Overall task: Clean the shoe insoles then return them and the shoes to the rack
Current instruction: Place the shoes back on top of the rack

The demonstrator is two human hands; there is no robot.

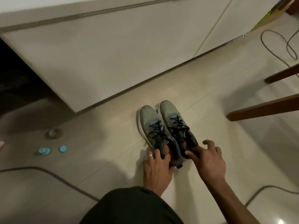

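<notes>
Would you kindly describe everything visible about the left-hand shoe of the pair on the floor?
The left shoe is a grey-green, fabric-looking trainer with a white sole edge and loose black laces. It stands upright on the pale tiled floor, toe pointing away, side by side with the right shoe. An orange lining shows in its opening. The left hand holds its dark heel collar, fingers curled over the rim.

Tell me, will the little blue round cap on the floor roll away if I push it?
Probably not far: the blue cap seems to lie flat on the floor, so it would likely slide. It looks small, so probably light. If tipped onto its edge, it might roll.
</notes>
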